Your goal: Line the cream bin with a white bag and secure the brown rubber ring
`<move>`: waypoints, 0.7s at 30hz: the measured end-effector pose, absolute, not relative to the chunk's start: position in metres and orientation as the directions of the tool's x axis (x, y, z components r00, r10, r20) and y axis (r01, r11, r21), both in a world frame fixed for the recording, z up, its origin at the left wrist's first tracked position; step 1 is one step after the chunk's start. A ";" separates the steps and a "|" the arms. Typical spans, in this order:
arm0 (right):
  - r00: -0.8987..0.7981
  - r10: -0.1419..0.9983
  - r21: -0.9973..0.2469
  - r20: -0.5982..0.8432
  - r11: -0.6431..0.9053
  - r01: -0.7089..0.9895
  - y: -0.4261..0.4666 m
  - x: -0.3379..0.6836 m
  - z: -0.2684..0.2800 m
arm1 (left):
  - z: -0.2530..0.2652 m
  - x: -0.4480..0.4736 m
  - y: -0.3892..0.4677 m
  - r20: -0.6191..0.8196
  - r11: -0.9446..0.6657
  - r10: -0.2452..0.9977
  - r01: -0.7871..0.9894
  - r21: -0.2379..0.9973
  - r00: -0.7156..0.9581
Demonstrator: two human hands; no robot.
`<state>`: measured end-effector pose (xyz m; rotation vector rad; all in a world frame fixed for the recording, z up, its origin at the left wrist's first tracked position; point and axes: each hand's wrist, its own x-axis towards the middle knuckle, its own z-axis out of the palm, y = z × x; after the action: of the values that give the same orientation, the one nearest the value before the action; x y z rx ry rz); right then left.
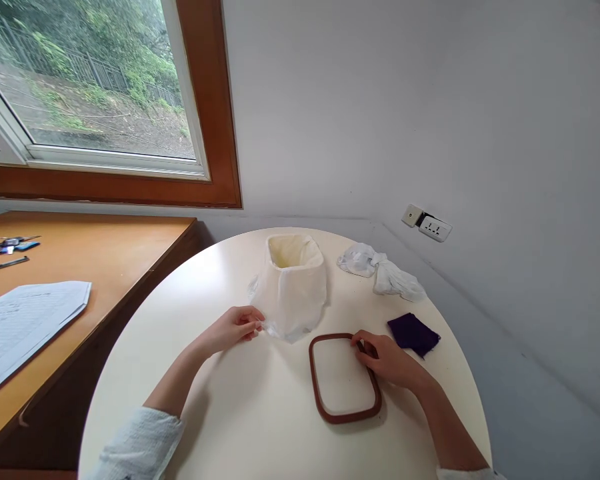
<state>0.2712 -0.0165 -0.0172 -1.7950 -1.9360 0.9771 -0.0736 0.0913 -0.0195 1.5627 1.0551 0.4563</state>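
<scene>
A cream-coloured bin (303, 293) stands on the white round table, with a thin white plastic bag (293, 331) draped over its outside. At the bin's lower left, my left hand (240, 327) pinches the edge of the bag between thumb and fingers. A brown rounded-rectangle frame (349, 418), like a bin's rim ring, lies nearer to me on the table. My right hand (380, 357) grips its upper right corner, thumb inside and fingers over the edge.
A knotted white plastic bag (383, 270) lies at the table's back right. A folded dark purple cloth (413, 333) is beside my right hand. On the wooden desk (125, 247) to the left are papers (30, 320) and keys (13, 245). A wall socket (435, 228) sits behind.
</scene>
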 end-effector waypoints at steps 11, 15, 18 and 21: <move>-0.031 0.996 -0.690 0.084 0.081 0.720 0.018 0.270 -0.022 | -0.043 -0.081 0.108 0.096 -0.102 0.994 0.711 0.696 0.050; -0.056 0.998 -0.704 0.032 0.063 0.708 0.052 0.266 -0.021 | -0.052 -0.079 0.111 0.132 -0.152 0.987 0.761 0.631 0.088; -0.117 0.993 -0.724 -0.021 0.065 0.686 0.077 0.256 -0.023 | -0.057 -0.076 0.111 0.137 -0.194 0.981 0.782 0.592 0.140; -0.177 0.982 -0.738 -0.069 0.070 0.671 0.095 0.242 -0.026 | -0.059 -0.071 0.111 0.135 -0.225 0.974 0.803 0.553 0.180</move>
<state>0.2419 0.0949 -0.0263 -1.6368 -1.8999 0.9067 -0.0710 0.1107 -0.0595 2.1063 1.6800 0.6653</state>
